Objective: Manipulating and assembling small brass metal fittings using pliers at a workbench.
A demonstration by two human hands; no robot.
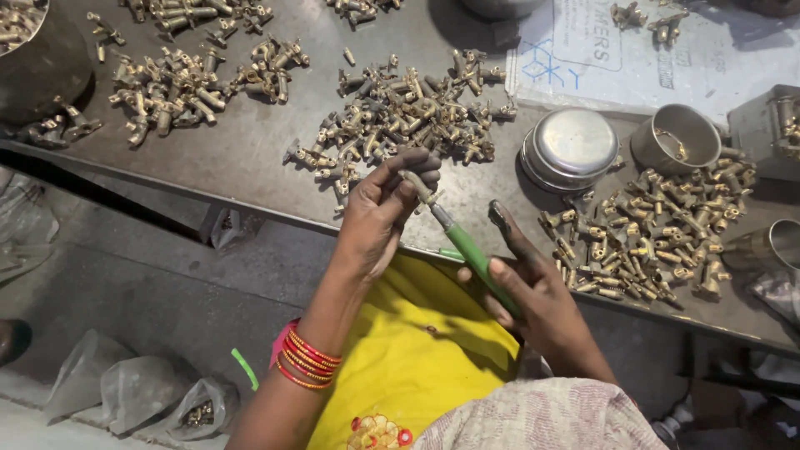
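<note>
Right hand grips green screwdriver | left hand pinches brass fitting | grey metal table

Green screwdriver handle, brass-coloured fittings, red bangles, yellow cloth, silver lidded tin

At the far right of your counter lies a flat white plastic packaging sheet, printed in blue and dark lettering with a blue snowflake-like mark near its left edge; a couple of brass fittings rest on it. Down on the floor to your left, you have three crumpled clear plastic bags side by side, the rightmost one holding a small heap of brass parts. Another clear bag lies further left, by the frame's edge, and a small scrap of clear plastic hangs just under the counter's rim.
</note>
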